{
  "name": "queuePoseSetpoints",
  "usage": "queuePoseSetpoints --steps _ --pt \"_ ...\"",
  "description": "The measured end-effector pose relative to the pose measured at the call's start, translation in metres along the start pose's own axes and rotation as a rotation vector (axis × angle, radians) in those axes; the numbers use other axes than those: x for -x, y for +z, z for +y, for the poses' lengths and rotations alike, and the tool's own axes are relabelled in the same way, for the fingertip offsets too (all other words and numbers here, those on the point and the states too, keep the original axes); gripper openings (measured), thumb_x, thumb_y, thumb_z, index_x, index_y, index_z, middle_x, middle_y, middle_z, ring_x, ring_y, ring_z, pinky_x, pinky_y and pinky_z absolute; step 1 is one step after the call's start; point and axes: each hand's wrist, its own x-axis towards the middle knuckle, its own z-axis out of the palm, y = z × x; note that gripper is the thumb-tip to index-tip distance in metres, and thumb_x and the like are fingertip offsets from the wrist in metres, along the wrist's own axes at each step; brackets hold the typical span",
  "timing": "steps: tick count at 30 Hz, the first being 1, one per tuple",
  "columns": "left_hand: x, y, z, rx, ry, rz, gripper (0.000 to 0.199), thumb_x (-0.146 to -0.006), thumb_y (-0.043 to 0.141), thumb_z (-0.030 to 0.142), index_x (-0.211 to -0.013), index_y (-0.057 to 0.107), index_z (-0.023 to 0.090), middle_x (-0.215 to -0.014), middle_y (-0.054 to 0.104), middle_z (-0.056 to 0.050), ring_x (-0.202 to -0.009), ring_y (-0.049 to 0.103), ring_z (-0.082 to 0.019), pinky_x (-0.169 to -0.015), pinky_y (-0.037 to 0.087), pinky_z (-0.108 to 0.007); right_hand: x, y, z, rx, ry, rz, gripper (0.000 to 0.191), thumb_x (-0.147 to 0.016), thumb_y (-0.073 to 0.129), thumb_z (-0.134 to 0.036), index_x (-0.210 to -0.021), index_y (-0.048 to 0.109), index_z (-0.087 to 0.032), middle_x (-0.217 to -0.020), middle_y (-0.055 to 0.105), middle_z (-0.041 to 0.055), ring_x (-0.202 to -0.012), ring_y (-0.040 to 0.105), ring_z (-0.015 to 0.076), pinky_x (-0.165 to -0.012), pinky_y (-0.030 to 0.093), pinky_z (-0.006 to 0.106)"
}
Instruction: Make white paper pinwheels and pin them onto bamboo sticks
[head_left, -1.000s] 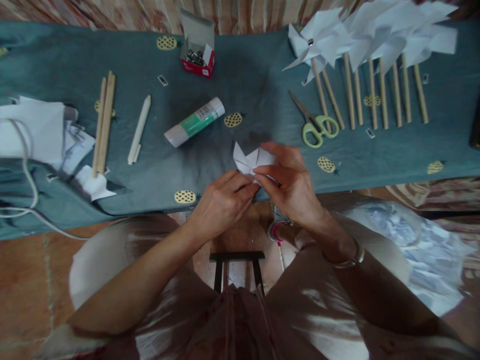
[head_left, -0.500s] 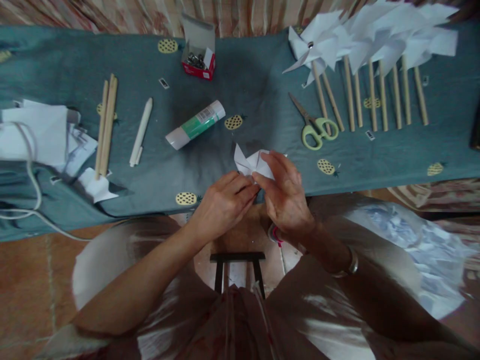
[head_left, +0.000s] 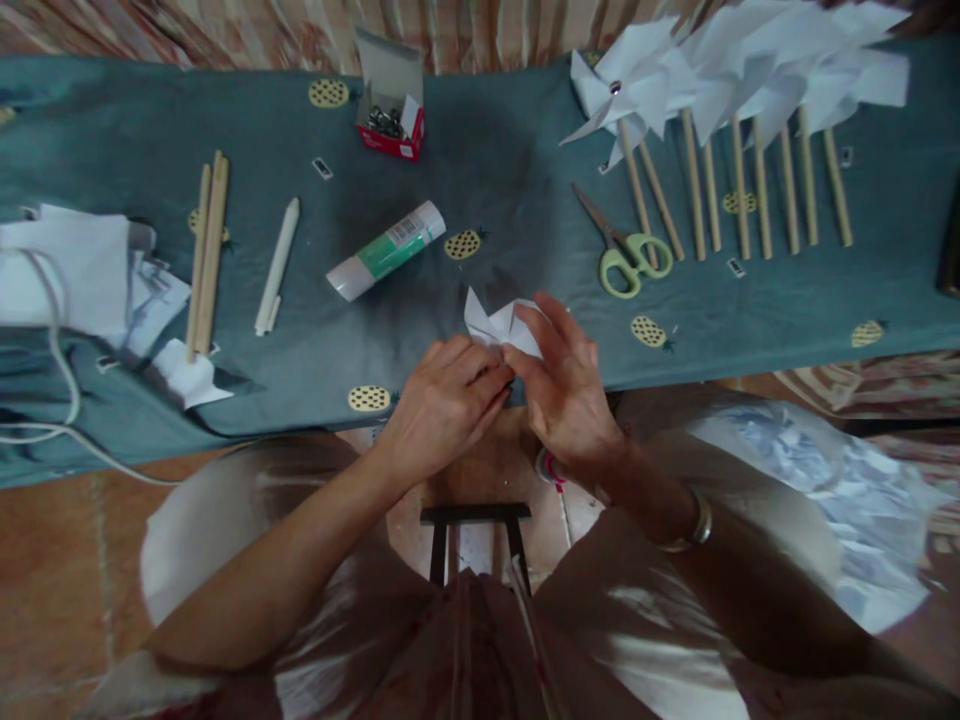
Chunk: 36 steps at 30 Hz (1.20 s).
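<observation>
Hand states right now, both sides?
Left hand: closed, holding the folded white paper at its near edge.
Right hand: closed on the same paper.

from where i stand: long table (head_left: 517, 130) runs left to right, covered in a teal tablecloth (head_left: 255, 110) with yellow pineapple prints (head_left: 462, 244). cloth is creased at the near left. behind the far edge, pleated curtain (head_left: 487, 35), cream and reddish-brown stripes. more striped fabric (head_left: 847, 385) below the near edge, far right. floor (head_left: 52, 570) is terracotta tile, pale grout lines (head_left: 101, 560). dark stool-like frame (head_left: 475, 514) on it, crossbar plus two legs visible. light is dim, shadows soft, right edge darkest.
</observation>
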Motion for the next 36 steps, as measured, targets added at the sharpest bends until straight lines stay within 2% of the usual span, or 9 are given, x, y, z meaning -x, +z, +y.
queuePoseSetpoints --steps 3,6,10,14,19,25,30,36 --pt "0.000 0.000 -0.001 -0.001 0.016 0.014 0.014 -0.097 0.057 0.019 -0.097 0.070 0.013 -0.090 0.071 -0.007 -0.085 0.058 -0.021 -0.070 0.043 -0.034 0.003 0.005 -0.003 -0.064 0.028 0.000 0.043 -0.098 0.041 -0.014 -0.134 0.055 -0.034 -0.151 0.052 0.0051 -0.150 0.037 0.0233 -0.114 0.042 0.048" --pt "0.000 0.001 -0.001 0.002 0.021 0.017 0.014 -0.097 0.058 0.019 -0.095 0.070 0.013 -0.090 0.071 -0.007 -0.084 0.057 -0.021 -0.070 0.042 -0.034 0.003 0.007 -0.003 -0.077 0.063 0.001 0.043 -0.099 0.040 -0.016 -0.133 0.054 -0.037 -0.149 0.054 0.0039 -0.149 0.040 0.0235 -0.114 0.043 0.050" --pt "-0.001 0.000 0.000 -0.006 0.017 0.015 0.014 -0.097 0.058 0.019 -0.094 0.070 0.013 -0.090 0.071 -0.007 -0.083 0.057 -0.021 -0.070 0.042 -0.034 -0.001 0.001 -0.003 -0.019 0.059 -0.011 0.036 -0.098 0.041 -0.017 -0.123 0.058 -0.034 -0.146 0.057 0.0045 -0.147 0.042 0.0252 -0.111 0.045 0.051" --pt "-0.002 0.000 0.000 -0.032 0.006 -0.005 0.014 -0.098 0.057 0.019 -0.098 0.071 0.015 -0.090 0.071 -0.007 -0.084 0.058 -0.021 -0.070 0.041 -0.034 -0.004 -0.010 -0.002 0.002 0.044 -0.011 0.030 -0.094 0.044 -0.013 -0.114 0.061 -0.028 -0.144 0.059 0.0100 -0.146 0.043 0.0282 -0.112 0.044 0.051" --pt "-0.003 0.001 -0.001 -0.040 -0.002 -0.012 0.016 -0.098 0.057 0.019 -0.104 0.071 0.015 -0.091 0.071 -0.007 -0.086 0.058 -0.021 -0.070 0.041 -0.035 -0.007 -0.019 0.009 -0.089 0.054 0.052 0.035 -0.092 0.043 -0.009 -0.117 0.063 -0.023 -0.141 0.061 0.0122 -0.144 0.046 0.0287 -0.114 0.044 0.055" --pt "-0.004 -0.001 -0.007 -0.072 -0.012 0.006 0.016 -0.098 0.056 0.019 -0.102 0.071 0.016 -0.092 0.072 -0.006 -0.086 0.058 -0.020 -0.072 0.043 -0.035 -0.010 -0.023 0.025 -0.137 0.222 0.055 0.038 -0.095 0.044 -0.017 -0.126 0.064 -0.027 -0.140 0.063 0.0090 -0.134 0.057 0.0272 -0.112 0.047 0.054" --pt "-0.004 -0.003 -0.018 -0.135 -0.038 0.037 0.016 -0.098 0.055 0.021 -0.102 0.071 0.019 -0.095 0.072 -0.006 -0.087 0.059 -0.021 -0.072 0.045 -0.036 -0.013 -0.027 0.024 -0.120 0.221 0.045 0.036 -0.097 0.043 -0.020 -0.126 0.065 -0.018 -0.135 0.067 0.0147 -0.130 0.061 0.0274 -0.113 0.048 0.054" --pt "-0.006 -0.009 -0.025 -0.114 -0.070 0.028 0.015 -0.097 0.056 0.023 -0.098 0.070 0.021 -0.096 0.072 -0.006 -0.089 0.061 -0.023 -0.073 0.047 -0.038 -0.015 -0.030 0.019 -0.180 0.272 0.060 0.033 -0.096 0.047 -0.021 -0.122 0.067 -0.023 -0.128 0.071 0.0102 -0.123 0.066 0.0258 -0.108 0.054 0.050"
